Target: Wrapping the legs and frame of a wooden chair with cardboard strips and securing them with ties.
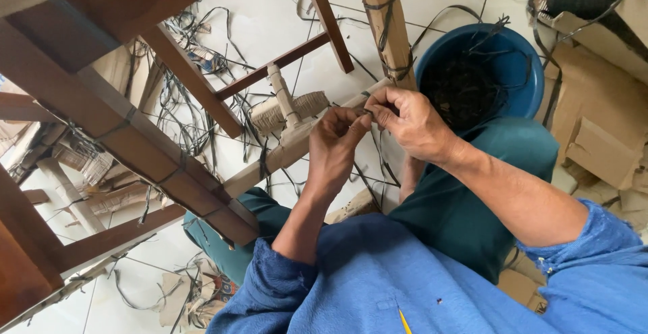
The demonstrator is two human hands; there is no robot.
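Note:
My left hand [335, 146] and my right hand [408, 119] meet at the middle of the view, fingertips together, pinching a thin dark strip [366, 112] against a pale wrapped wooden rail [283, 153] of a chair frame. The rail runs diagonally from lower left to upper right. Beside it a short pale upright post [283, 94] is wound with light fibre. Loose dark strips [378, 162] hang below my hands. My blue sleeves and green trousers fill the lower right.
A blue basin [516, 54] with dark strips stands at upper right, behind my right hand. A dark brown wooden frame [128, 131] crosses the left half. Cardboard pieces [601, 138] lie at right. Tangled dark strips [182, 84] and scraps cover the white tiled floor [270, 16].

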